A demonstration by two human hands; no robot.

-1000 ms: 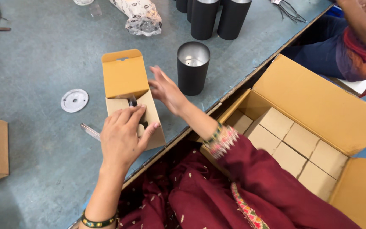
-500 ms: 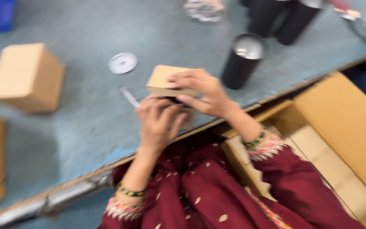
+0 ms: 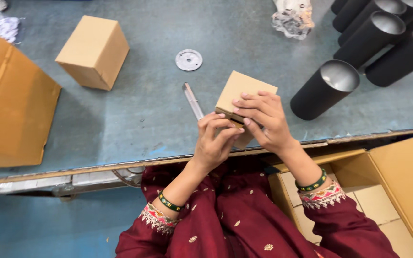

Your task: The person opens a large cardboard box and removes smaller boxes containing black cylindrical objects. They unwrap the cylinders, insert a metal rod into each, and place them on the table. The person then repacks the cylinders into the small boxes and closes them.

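A small brown cardboard box (image 3: 243, 90) is held between both hands just above the near edge of the blue-grey table (image 3: 144, 110). My right hand (image 3: 265, 120) lies across its top and near side with the fingers pressing on the lid. My left hand (image 3: 214, 141) grips its lower left corner from below. The lid looks shut. A black open-topped cylinder (image 3: 325, 89) stands just right of the box.
A closed brown box (image 3: 93, 51) stands at the back left, a round metal disc (image 3: 189, 59) and a thin metal strip (image 3: 192, 101) lie near the middle. Several black cylinders (image 3: 390, 36) crowd the back right. A large carton (image 3: 8, 102) is left, another with small boxes (image 3: 388, 200) lower right.
The box's flap was open a second ago; now it is closed and both hands hold the box. The view has swung left, showing the closed box and large carton.
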